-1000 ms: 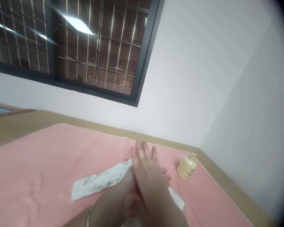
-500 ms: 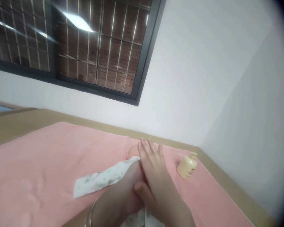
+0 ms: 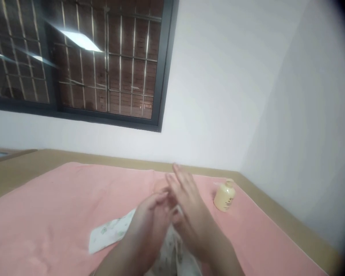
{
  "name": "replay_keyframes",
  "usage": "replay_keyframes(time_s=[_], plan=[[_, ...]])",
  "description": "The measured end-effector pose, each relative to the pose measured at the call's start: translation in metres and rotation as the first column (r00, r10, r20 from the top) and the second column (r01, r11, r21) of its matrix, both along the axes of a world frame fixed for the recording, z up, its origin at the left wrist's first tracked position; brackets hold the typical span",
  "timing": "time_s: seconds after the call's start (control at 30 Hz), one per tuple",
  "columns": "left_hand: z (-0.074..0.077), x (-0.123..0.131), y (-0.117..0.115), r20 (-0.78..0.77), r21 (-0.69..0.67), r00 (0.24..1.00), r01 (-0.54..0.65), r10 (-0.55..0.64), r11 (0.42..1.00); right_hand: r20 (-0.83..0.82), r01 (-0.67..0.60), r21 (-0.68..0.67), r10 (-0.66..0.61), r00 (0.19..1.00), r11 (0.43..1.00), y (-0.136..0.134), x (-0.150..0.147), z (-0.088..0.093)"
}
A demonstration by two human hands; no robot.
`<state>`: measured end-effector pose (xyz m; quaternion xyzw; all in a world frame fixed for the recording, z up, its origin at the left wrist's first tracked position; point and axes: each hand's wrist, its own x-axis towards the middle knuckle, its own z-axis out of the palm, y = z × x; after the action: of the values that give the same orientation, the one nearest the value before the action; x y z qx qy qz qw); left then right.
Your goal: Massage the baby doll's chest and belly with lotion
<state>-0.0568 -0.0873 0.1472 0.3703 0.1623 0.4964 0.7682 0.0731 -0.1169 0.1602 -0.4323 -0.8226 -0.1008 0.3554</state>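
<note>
My left hand (image 3: 149,220) and my right hand (image 3: 186,209) meet above a white cloth with a small green print (image 3: 109,234) that lies on a pink sheet (image 3: 60,207). The right hand's fingers are stretched out and apart, pointing away from me. The left hand's fingers curl toward the right palm and touch it; nothing shows between them. Just beyond the fingertips a pale pink rounded thing (image 3: 160,186) peeks out, mostly hidden. A yellow pump bottle (image 3: 224,196) lies to the right of my right hand, apart from it.
The pink sheet covers a bed with a tan wooden edge (image 3: 287,226) against white walls that meet in a corner at the right. A dark-framed barred window (image 3: 83,65) is high on the left wall.
My left hand has come out from under the right one and risen, fingers now touching the right palm. The view has shifted slightly, so the bottle and window sit further left.
</note>
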Motion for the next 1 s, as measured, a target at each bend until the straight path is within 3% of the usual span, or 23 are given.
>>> replay_keyframes(time_s=[0.1,0.17,0.2,0.27,0.3,0.33,0.4,0.43,0.47,0.53,0.63,0.73,0.9,1.0], plan=[[0.001,0.000,0.022,-0.106,0.064,0.951,-0.285,0.290,0.957,-0.249,0.017,-0.010,-0.019,0.968,1.000,-0.004,0.026,0.005],[-0.018,0.000,0.032,-0.256,0.256,0.833,-0.431,0.490,0.865,-0.354,0.047,-0.048,-0.061,0.933,0.998,-0.003,0.039,0.007],[-0.032,0.000,0.035,-0.351,0.392,0.763,-0.407,0.543,0.825,-0.388,0.058,-0.071,-0.081,0.918,0.996,-0.001,0.044,0.007],[-0.069,-0.003,0.038,-0.451,0.706,0.680,-0.125,0.578,0.697,-0.427,0.054,-0.112,-0.097,0.899,0.992,0.010,0.054,0.004],[-0.088,-0.004,0.038,-0.417,0.836,0.679,0.026,0.604,0.549,-0.435,0.039,-0.129,-0.092,0.896,0.991,0.019,0.058,0.001],[-0.107,-0.005,0.040,-0.326,0.934,0.708,0.142,0.626,0.327,-0.440,0.027,-0.141,-0.088,0.894,0.990,0.029,0.062,-0.004],[-0.141,-0.006,0.045,-0.084,0.965,0.740,0.226,0.667,-0.129,-0.406,0.040,-0.188,-0.115,0.907,0.981,0.052,0.064,-0.014],[-0.155,-0.006,0.049,0.019,0.918,0.739,0.254,0.674,-0.304,-0.356,0.083,-0.194,-0.149,0.923,0.978,0.064,0.062,-0.019],[-0.166,-0.005,0.053,0.094,0.882,0.723,0.259,0.684,-0.394,-0.289,0.124,-0.177,-0.172,0.942,0.976,0.074,0.058,-0.024],[-0.180,-0.003,0.059,0.134,0.856,0.704,0.273,0.698,-0.439,-0.110,0.096,-0.159,-0.114,0.987,0.983,0.089,0.042,-0.035],[-0.188,0.000,0.063,0.074,0.865,0.688,0.316,0.722,-0.390,0.094,-0.097,-0.238,0.123,0.988,0.966,0.103,0.011,-0.054],[-0.188,0.004,0.061,0.000,0.877,0.684,0.351,0.729,-0.329,0.149,-0.218,-0.355,0.285,0.947,0.909,0.114,-0.015,-0.076],[-0.187,0.010,0.059,0.015,0.908,0.653,0.308,0.757,-0.284,0.280,-0.196,-0.362,0.307,0.910,0.911,0.124,-0.023,-0.100],[-0.191,0.010,0.063,0.119,0.921,0.657,0.207,0.744,-0.330,0.287,-0.199,-0.340,0.303,0.909,0.919,0.117,-0.006,-0.101]])
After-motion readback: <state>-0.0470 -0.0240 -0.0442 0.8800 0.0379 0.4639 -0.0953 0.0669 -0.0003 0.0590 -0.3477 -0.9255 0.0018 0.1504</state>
